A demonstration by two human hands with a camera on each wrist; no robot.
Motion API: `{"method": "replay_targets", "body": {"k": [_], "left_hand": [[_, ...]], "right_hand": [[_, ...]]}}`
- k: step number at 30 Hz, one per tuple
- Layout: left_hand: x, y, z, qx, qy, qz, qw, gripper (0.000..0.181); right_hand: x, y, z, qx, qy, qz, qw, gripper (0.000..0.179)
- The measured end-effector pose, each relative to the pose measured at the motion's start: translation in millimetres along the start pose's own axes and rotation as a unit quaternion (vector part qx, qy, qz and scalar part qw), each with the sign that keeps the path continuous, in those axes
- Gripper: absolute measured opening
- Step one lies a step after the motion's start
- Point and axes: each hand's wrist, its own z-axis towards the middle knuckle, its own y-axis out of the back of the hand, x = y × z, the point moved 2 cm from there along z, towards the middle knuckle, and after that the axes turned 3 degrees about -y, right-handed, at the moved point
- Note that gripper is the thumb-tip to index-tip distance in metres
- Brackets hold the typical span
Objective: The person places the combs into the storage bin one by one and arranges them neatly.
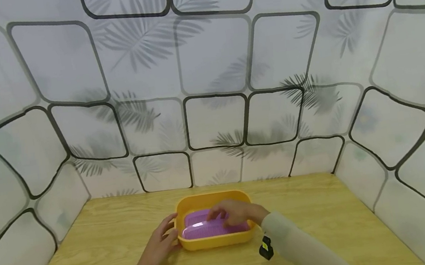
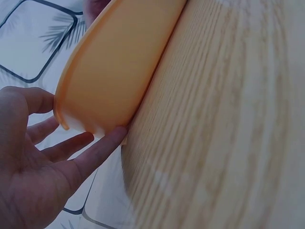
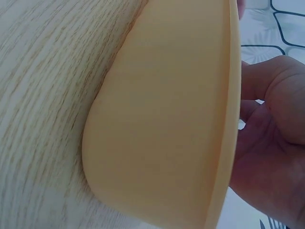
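A yellow plastic basin [image 1: 216, 241] stands on the table. Inside it lie two purple ribbed pieces that look like combs, the nearer comb [image 1: 205, 230] in front of the farther comb [image 1: 197, 217]. My left hand [image 1: 158, 247] is at the basin's left end. In the left wrist view its spread fingers [image 2: 102, 148] touch the end wall from rim to base. My right hand [image 1: 233, 212] reaches over the near rim into the basin, fingers pointing down at the combs, thumb and fingers apart. The basin's wall [image 3: 157, 114] hides those fingertips in the right wrist view.
The wood-grain table [image 1: 101, 236] runs back to a patterned wall covering [image 1: 217, 120] that also rises on both sides. A small black device with a yellow patch [image 1: 266, 248] hangs at the right wrist.
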Motion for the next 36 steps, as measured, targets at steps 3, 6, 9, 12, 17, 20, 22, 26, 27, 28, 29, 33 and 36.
{"method": "replay_targets", "body": {"k": [3,6,9,12,17,20,22,26,27,28,29,33,36], "left_hand": [[0.7,0.0,0.3,-0.003,0.004,-0.002,1.0,0.053],[1.2,0.5,0.2,-0.004,0.004,-0.004,1.0,0.053],[1.0,0.2,-0.2,-0.008,0.004,-0.006,0.9999,0.052],[0.8,0.0,-0.1,-0.01,0.003,-0.004,0.9999,0.052],[-0.2,-1.1,-0.8,-0.011,-0.001,-0.006,0.9999,0.052],[-0.9,-1.5,-1.7,-0.005,-0.004,-0.008,0.9999,0.053],[-0.9,-1.5,-1.8,-0.001,-0.007,-0.009,0.9999,0.053],[-0.7,-1.3,-1.8,0.002,-0.007,-0.012,0.9999,0.053],[-0.6,-1.4,-2.0,0.0,-0.007,-0.012,0.9999,0.053],[-0.5,-1.6,-2.0,-0.003,-0.005,-0.013,0.9999,0.053],[-0.6,-1.8,-2.2,-0.006,-0.004,-0.013,0.9999,0.052],[-1.2,-2.3,-2.1,-0.01,-0.003,-0.012,0.9999,0.052],[-1.6,-2.4,-1.6,-0.005,-0.006,-0.01,0.9999,0.052]], "right_hand": [[-1,-1,-0.6,0.004,0.007,0.014,0.9999,0.049],[-1,0,-1.1,0.008,0.019,0.023,0.9995,0.047],[-1,1,-2.9,0.011,0.03,0.025,0.9992,0.045],[-1,2,-4.6,0.012,0.03,0.025,0.9992,0.044],[1,3,-8.1,0.008,0.01,0.024,0.9996,0.043],[0,2,-10.6,0.002,-0.01,0.027,0.9996,0.042],[-1,2,-11.6,0.0,-0.016,0.026,0.9995,0.042],[-2,1,-13.3,-0.001,-0.008,0.018,0.9998,0.042],[-2,2,-13.8,-0.001,-0.005,0.016,0.9999,0.042],[-2,2,-14.4,0.0,-0.003,0.015,0.9999,0.042],[-2,2,-15.1,0.001,-0.002,0.016,0.9999,0.042],[-3,2,-18.0,0.0,0.001,0.015,0.9999,0.042],[-4,3,-20.8,-0.002,0.007,0.015,0.9999,0.042]]}}
